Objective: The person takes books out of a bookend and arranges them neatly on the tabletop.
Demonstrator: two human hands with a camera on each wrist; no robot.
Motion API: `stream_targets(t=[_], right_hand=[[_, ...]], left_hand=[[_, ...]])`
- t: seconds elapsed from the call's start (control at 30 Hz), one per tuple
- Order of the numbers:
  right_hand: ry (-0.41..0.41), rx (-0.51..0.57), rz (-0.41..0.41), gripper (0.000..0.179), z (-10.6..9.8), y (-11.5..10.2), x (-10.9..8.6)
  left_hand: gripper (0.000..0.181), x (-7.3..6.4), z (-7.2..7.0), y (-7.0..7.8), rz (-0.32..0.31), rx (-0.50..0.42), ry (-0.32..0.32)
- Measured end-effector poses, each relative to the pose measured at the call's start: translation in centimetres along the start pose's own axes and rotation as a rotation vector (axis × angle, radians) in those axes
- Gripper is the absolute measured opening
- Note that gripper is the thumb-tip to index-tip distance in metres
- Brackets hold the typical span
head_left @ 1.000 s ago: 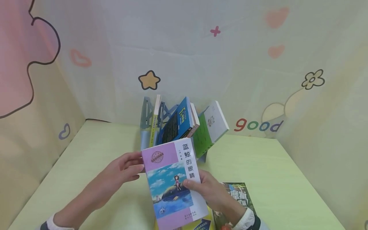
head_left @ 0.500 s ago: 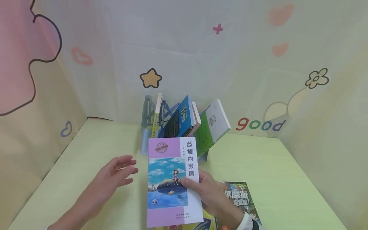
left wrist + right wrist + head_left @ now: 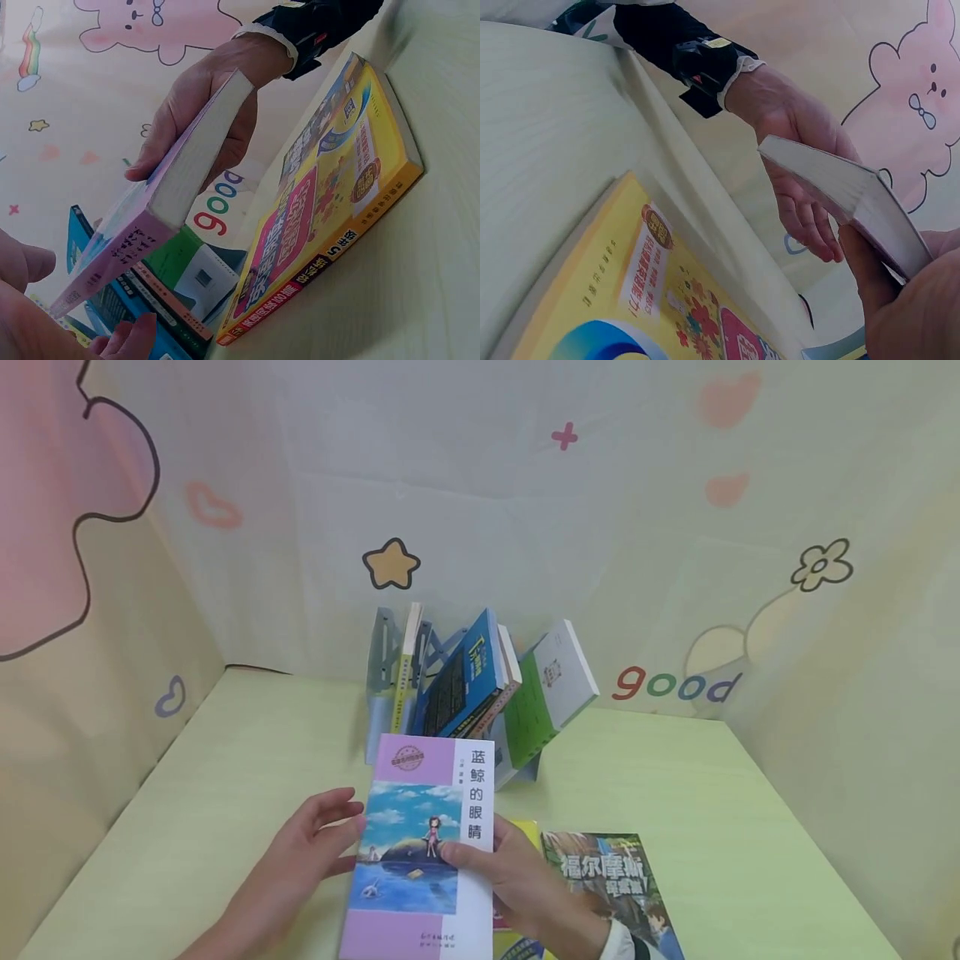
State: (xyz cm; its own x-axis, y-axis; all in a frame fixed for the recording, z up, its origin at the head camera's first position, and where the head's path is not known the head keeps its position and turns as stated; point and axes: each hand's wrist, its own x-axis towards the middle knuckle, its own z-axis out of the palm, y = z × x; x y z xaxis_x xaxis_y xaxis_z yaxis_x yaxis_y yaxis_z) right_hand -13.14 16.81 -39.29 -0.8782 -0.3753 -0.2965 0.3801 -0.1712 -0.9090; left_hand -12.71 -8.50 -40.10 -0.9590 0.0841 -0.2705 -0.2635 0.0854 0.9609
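My right hand (image 3: 525, 881) grips a pink-and-white paperback book (image 3: 408, 810) by its right side, thumb on the cover and fingers behind. The cover faces up, with a girl sitting above blue water. My left hand (image 3: 303, 847) is at the book's left edge, fingers loosely bent, thumb tip right by the edge. In the left wrist view the pink spine (image 3: 112, 259) points toward my left hand (image 3: 37, 300), whose thumb and fingers are spread apart. The right wrist view has the left hand's fingers (image 3: 810, 225) hanging relaxed beside the book.
Behind, a blue-grey bookstand (image 3: 380, 685) holds a thin yellow-spined book (image 3: 405, 681), leaning blue books (image 3: 468, 681) and a green-and-white book (image 3: 551, 689). On the pale table (image 3: 750, 860) lie a thick yellow book (image 3: 352, 180) and a dark-covered book (image 3: 615, 877). Printed cloth (image 3: 480, 527) walls surround it.
The right hand has brought the pink book left and slightly down, uncovering more of the dark-covered book. My left hand drew away from the book's edge, then came close to it again.
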Motion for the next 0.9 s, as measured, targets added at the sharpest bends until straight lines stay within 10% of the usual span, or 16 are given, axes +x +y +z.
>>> stream_targets(t=[0.9], right_hand=[[0.001, -0.091, 0.078, 0.055, 1.4, 1.4, 0.4]], left_hand=[[0.063, -0.7, 1.0, -1.1, -0.149, -0.071, -0.056]])
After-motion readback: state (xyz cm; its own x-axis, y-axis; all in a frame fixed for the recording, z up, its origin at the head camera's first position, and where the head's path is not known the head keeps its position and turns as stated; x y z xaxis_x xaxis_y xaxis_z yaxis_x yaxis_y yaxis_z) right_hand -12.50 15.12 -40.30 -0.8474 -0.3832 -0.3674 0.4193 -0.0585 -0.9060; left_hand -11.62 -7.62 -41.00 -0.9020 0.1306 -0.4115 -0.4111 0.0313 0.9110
